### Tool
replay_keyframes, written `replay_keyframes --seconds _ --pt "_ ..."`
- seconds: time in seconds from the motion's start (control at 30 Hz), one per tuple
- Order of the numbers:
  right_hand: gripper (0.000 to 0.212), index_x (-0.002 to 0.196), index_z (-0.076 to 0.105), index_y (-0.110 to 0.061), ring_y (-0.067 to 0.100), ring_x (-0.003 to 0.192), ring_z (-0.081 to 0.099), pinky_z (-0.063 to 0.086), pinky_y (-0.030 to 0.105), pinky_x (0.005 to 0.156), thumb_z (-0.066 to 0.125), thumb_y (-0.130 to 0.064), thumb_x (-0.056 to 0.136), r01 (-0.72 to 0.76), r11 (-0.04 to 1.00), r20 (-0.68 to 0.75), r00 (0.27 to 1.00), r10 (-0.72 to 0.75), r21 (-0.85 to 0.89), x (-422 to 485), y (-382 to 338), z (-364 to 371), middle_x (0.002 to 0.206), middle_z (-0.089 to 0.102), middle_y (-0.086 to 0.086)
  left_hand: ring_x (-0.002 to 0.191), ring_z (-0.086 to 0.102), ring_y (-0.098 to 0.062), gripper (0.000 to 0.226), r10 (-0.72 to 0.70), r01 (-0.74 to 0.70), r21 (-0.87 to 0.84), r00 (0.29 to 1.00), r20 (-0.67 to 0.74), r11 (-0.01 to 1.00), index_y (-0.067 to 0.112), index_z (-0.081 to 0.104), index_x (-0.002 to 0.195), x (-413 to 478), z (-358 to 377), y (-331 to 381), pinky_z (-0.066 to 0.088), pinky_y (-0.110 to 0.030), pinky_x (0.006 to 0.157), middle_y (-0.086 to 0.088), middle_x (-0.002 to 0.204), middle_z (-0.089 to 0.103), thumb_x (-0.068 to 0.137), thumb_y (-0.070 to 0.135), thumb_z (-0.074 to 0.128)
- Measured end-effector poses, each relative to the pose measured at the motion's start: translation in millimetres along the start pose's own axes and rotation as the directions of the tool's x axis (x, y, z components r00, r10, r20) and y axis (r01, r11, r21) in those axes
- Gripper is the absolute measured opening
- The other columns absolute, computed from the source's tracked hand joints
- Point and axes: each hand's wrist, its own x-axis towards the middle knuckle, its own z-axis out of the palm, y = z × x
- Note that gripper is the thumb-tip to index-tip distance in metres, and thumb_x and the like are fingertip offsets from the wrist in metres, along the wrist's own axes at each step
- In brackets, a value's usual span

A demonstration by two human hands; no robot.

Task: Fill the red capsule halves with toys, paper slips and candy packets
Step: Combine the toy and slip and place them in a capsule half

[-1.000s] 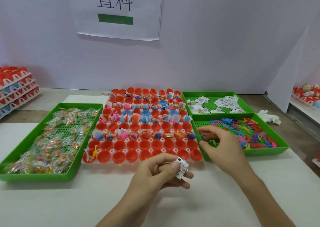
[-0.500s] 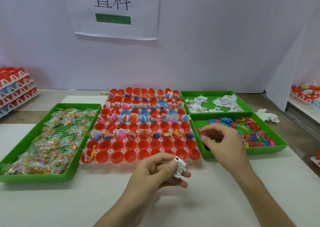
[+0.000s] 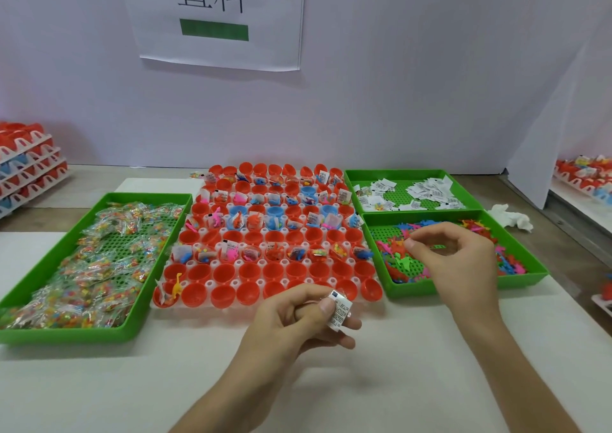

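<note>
A white tray [image 3: 209,282] holds rows of red capsule halves [image 3: 246,293]. The far rows hold toys, slips and candy; the two nearest rows are mostly bare. At the near left a yellow dinosaur [image 3: 178,288] stands in one half. In front of that tray, my left hand [image 3: 291,326] pinches folded paper slips [image 3: 339,313] between thumb and fingers. My right hand [image 3: 460,260] hovers, fingers curled, over the coloured plastic toys [image 3: 402,260] in the green toy tray [image 3: 430,288]. Whether it holds a toy is hidden.
A green tray of candy packets [image 3: 66,335] lies to the left. Behind the toy tray is a green tray of paper slips [image 3: 410,172]. Stacked capsule trays [image 3: 26,167] sit far left, more capsules [image 3: 583,174] far right, and a crumpled tissue [image 3: 510,215] beside them.
My right hand moved from the toy tray's near-left corner further right and inward over the toys. My left hand stayed put with the slips.
</note>
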Motion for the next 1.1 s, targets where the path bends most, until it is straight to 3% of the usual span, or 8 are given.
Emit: replay_keyframes --seconds 0.13,0.37,0.43,0.57,0.7,0.83,1.1 --pt "0.017 0.078 0.074 -0.017 0.01 0.071 0.071 0.055 0.016 0.067 0.082 -0.002 0.077 0.009 0.988 0.014 1.0 -0.011 0.157 0 -6 -1 0.073 0.074 -0.004 0.076 0.074 -0.033 0.03 0.026 -0.026 -0.012 0.999 -0.021 1.0 0.007 0.072 0.106 1 0 -1 0.059 -0.029 0.073 -0.023 0.094 0.075 0.083 0.026 0.068" --pt "0.016 0.077 0.076 -0.018 0.019 0.073 0.073 0.057 0.022 0.069 0.084 -0.012 0.064 -0.144 0.871 0.376 0.925 -0.05 0.471 -21 -42 12 0.079 0.076 0.009 0.078 0.075 -0.034 0.045 0.178 -0.173 0.072 0.981 -0.077 0.982 0.03 0.061 0.123 1 0 0 0.059 -0.032 0.08 -0.019 0.086 0.076 0.08 0.036 0.072" --pt "0.018 0.078 0.075 -0.014 0.02 0.073 0.073 0.058 0.027 0.066 0.083 -0.015 0.062 -0.143 0.872 0.433 0.897 -0.085 0.468 -29 -47 19 0.079 0.075 0.01 0.077 0.075 -0.032 0.045 0.211 -0.204 0.105 0.975 -0.067 0.973 0.033 0.058 0.125 1 1 2 0.058 -0.03 0.08 -0.017 0.088 0.077 0.082 0.034 0.071" --pt "0.012 0.073 0.075 -0.018 0.009 0.063 0.068 0.049 0.014 0.056 0.082 -0.013 0.065 -0.127 0.858 0.462 0.876 -0.138 0.498 -40 -55 26 0.069 0.072 0.0 0.075 0.076 -0.028 0.044 0.263 -0.253 0.156 0.964 -0.047 0.955 0.027 0.053 0.129 -1 4 5 0.057 -0.021 0.075 -0.014 0.084 0.078 0.087 0.023 0.067" --pt "0.012 0.074 0.074 -0.021 0.008 0.063 0.068 0.049 0.014 0.055 0.083 -0.015 0.067 -0.092 0.851 0.426 0.89 -0.163 0.518 -43 -59 26 0.07 0.071 0.0 0.075 0.076 -0.026 0.038 0.269 -0.252 0.217 0.962 -0.048 0.943 0.024 0.057 0.124 -2 5 6 0.056 -0.019 0.076 -0.011 0.082 0.078 0.087 0.023 0.066" --pt "0.013 0.073 0.074 -0.024 0.01 0.067 0.07 0.051 0.015 0.058 0.083 -0.016 0.067 -0.089 0.849 0.415 0.895 -0.162 0.522 -46 -61 28 0.071 0.072 -0.002 0.073 0.076 -0.025 0.024 0.279 -0.258 0.252 0.959 -0.052 0.933 0.016 0.065 0.11 -3 6 6 0.056 -0.019 0.073 -0.009 0.081 0.078 0.087 0.024 0.067" --pt "0.013 0.079 0.073 -0.016 0.017 0.073 0.072 0.056 0.023 0.067 0.084 -0.013 0.073 -0.121 0.861 0.482 0.862 -0.155 0.494 -47 -62 28 0.076 0.074 0.004 0.068 0.075 -0.027 0.022 0.303 -0.268 0.227 0.943 -0.135 0.936 0.006 0.064 0.099 -2 6 5 0.055 -0.019 0.068 -0.01 0.077 0.078 0.084 0.021 0.07"
